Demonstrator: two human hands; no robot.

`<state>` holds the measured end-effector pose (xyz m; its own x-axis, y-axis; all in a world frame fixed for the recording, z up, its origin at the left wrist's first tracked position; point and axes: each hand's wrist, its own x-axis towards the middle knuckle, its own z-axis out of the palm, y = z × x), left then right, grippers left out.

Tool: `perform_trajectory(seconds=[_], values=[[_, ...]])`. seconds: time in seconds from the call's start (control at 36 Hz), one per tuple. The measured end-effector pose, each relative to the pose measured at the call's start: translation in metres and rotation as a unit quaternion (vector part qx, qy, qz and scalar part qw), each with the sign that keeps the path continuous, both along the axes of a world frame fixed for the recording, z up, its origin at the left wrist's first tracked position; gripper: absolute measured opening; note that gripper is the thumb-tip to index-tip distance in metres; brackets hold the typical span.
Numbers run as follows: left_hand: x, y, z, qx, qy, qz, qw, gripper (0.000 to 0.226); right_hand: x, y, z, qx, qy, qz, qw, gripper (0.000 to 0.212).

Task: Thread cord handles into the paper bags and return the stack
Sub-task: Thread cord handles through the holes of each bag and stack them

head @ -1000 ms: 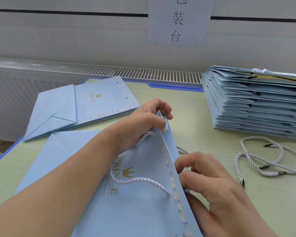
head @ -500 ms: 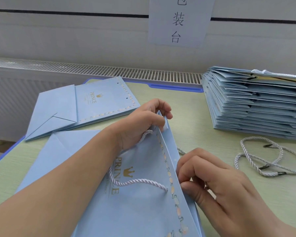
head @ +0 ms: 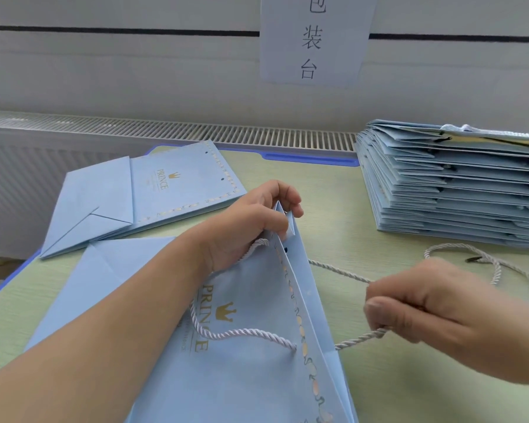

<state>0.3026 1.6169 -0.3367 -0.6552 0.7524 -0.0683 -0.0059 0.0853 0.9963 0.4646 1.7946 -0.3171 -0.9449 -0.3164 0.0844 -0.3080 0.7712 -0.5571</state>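
Pinching the open bag (head: pixel 257 346) at its top edge, the left hand (head: pixel 257 215) steadies it on the tabletop (head: pixel 379 392); the right hand (head: pixel 434 303), beside the opening, grips the cord (head: pixel 339 271), which runs rightward from the bag's mouth.

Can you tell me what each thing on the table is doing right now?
Light blue paper bag being worked on: mouth held open, one cord handle threaded.
White twisted cord: pulled out sideways.
Left hand: grips the bag's top edge.
Right hand: grips the cord.
Flat blue bag: folded, holes empty.
Bag stack: piled flat.
Loose cords: lying slack.
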Motion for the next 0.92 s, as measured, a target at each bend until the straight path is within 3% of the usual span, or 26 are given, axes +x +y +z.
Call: perform_trajectory(seconds=[0.14,0.25,0.33,0.47,0.53,0.58,0.67,0.72,0.78,0.83,0.92], values=[[0.000,0.001,-0.003,-0.023,0.017,-0.013,1.000,0.047,-0.004,0.015,0.009,-0.012,-0.060,-0.042,0.997,0.062],[0.001,0.002,-0.005,-0.046,0.050,-0.022,0.997,0.040,-0.003,0.017,0.012,0.018,0.013,-0.064,0.998,0.053],[0.001,0.003,-0.008,-0.093,0.104,-0.009,0.990,0.049,-0.002,0.012,0.009,0.058,0.076,-0.067,0.993,0.054],[0.001,0.007,-0.009,-0.107,0.127,0.023,0.986,0.026,-0.004,0.006,0.008,0.007,0.114,-0.096,0.989,0.038],[0.002,0.008,-0.009,-0.093,0.128,0.028,0.987,0.028,-0.005,0.001,0.008,-0.016,0.124,-0.117,0.985,0.036],[0.003,0.010,-0.011,-0.091,0.130,0.033,0.987,0.030,-0.008,-0.004,0.004,0.003,0.126,-0.129,0.984,0.043],[0.004,0.013,-0.006,-0.077,0.133,0.045,0.987,0.024,-0.008,-0.014,0.003,0.035,0.125,-0.149,0.980,0.069],[0.004,0.014,0.002,-0.072,0.141,0.059,0.986,0.024,-0.005,-0.021,0.006,0.037,0.090,-0.176,0.980,0.088],[0.005,0.014,0.013,-0.062,0.147,0.067,0.985,0.025,0.000,-0.028,0.010,0.019,0.025,-0.191,0.981,0.093],[0.006,0.015,0.025,-0.052,0.155,0.074,0.984,0.024,0.004,-0.037,0.015,-0.073,-0.065,-0.187,0.977,0.086],[0.008,0.018,0.044,-0.025,0.172,0.088,0.981,0.022,0.007,-0.051,0.024,-0.283,-0.211,-0.167,0.921,0.057]])
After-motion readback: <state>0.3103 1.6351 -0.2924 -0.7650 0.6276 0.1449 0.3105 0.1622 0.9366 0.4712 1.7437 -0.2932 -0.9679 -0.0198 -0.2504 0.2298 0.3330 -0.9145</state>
